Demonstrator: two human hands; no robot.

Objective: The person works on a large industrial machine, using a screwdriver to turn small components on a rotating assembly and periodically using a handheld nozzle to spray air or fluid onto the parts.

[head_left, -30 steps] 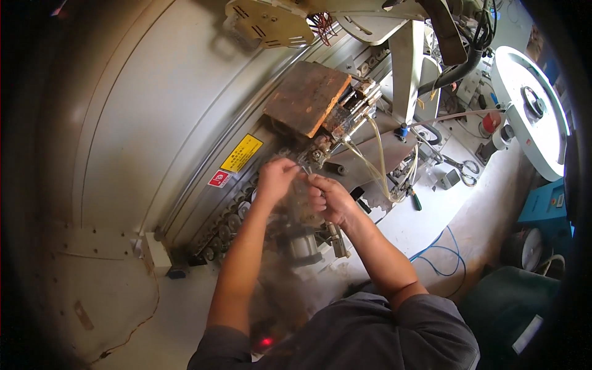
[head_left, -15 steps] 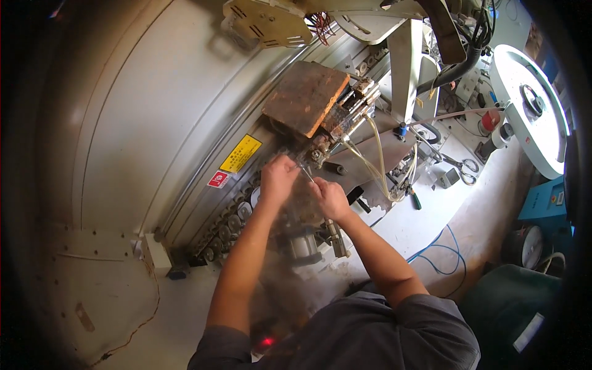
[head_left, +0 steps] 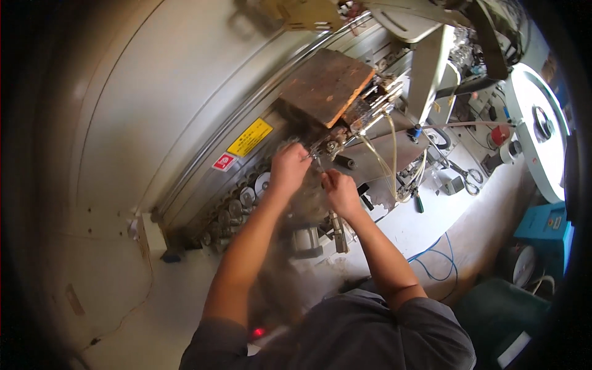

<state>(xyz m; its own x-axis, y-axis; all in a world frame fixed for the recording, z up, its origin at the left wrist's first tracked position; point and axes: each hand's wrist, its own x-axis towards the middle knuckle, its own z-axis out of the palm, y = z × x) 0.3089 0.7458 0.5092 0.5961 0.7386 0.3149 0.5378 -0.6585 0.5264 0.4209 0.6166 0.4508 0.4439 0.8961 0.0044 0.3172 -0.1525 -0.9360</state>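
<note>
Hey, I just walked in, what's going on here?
A person is working bare-handed at a machine. Their right hand grips a slim metal piece, its far end close to the left hand's fingertips. Whatever the left fingers pinch is too small to make out. Both hands are just below a rusty brown block. Off to the right, scissors lie on a white surface.

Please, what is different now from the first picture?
The right hand has drawn slightly away from the left hand; a thin metal piece shows between them. No clear grasp or release is visible. The brown block and scissors only look farther right because the view shifted; they stayed put.
</note>
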